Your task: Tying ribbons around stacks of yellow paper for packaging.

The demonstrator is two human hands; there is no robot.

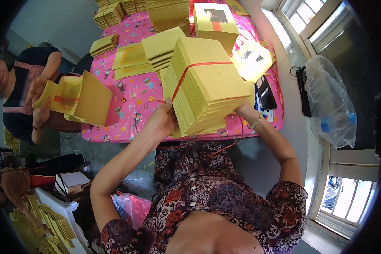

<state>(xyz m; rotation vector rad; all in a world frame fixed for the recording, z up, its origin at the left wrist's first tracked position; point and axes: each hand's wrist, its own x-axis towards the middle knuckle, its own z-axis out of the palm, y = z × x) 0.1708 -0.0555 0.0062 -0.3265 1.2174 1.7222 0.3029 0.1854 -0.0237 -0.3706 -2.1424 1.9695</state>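
A thick stack of folded yellow paper [216,76] stands tilted at the table's near edge, with a red plastic ribbon [183,78] running across its top and down its left side. My left hand [161,120] is closed beside the stack's lower left side, fingers pinched on the ribbon; a loose length of it trails off to the left. My right hand [245,111] touches the stack's right near corner. Its fingers are mostly hidden behind the paper. More red ribbon hangs below, near my right wrist and across my lap.
A pink patterned cloth [127,106] covers the table. Farther back are more yellow stacks [168,17], flat yellow sheets [133,59] and a dark phone [266,96]. At left a co-worker holds a yellow bundle [89,97]. A clear plastic bag [332,101] hangs by the window.
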